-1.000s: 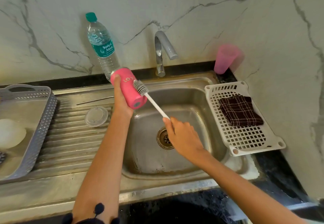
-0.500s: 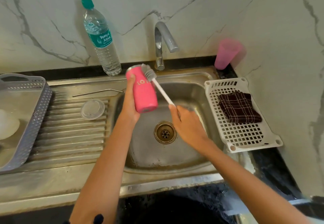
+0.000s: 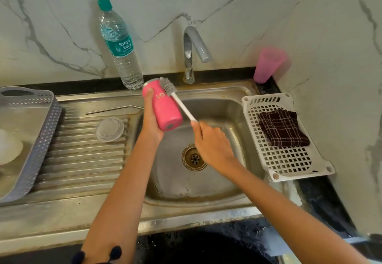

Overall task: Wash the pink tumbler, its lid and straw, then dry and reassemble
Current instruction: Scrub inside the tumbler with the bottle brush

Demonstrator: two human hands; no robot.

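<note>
Tilting the pink cylindrical tumbler (image 3: 165,108) over the steel sink (image 3: 217,187) for drainage, we gripped it in our left hand (image 3: 149,124); our right hand (image 3: 213,148), at four o'clock, clasped the white-handled grey brush (image 3: 182,104).

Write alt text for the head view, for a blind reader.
Over a steel sink, the left hand grips a pink tumbler; the right hand holds a brush against its side. Lid and straw lie on the drainboard.
</note>
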